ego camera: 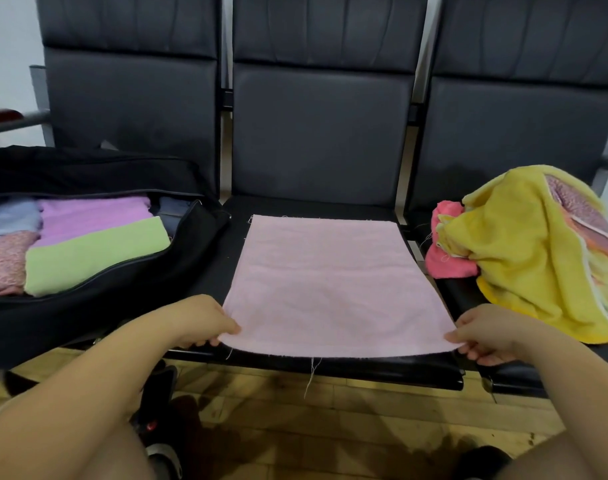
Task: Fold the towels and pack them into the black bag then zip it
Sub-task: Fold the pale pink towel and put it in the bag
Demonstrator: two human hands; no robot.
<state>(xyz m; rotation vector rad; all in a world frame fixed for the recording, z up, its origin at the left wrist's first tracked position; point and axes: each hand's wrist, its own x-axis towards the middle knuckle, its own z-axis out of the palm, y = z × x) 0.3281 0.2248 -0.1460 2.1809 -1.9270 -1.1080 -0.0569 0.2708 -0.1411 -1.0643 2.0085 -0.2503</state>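
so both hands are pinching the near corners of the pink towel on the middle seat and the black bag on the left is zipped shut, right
Not quite: the head view shows the black bag unzipped and open, with folded towels inside. The rest holds: the left hand and right hand pinch the pink towel at its near corners.

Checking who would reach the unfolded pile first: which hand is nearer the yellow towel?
Right. The right hand pinches the pink towel at its near right corner, beside the yellow towel. The left hand grips the opposite corner, by the black bag.

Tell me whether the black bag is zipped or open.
Open: the black bag has its zipper parted, showing folded towels inside.
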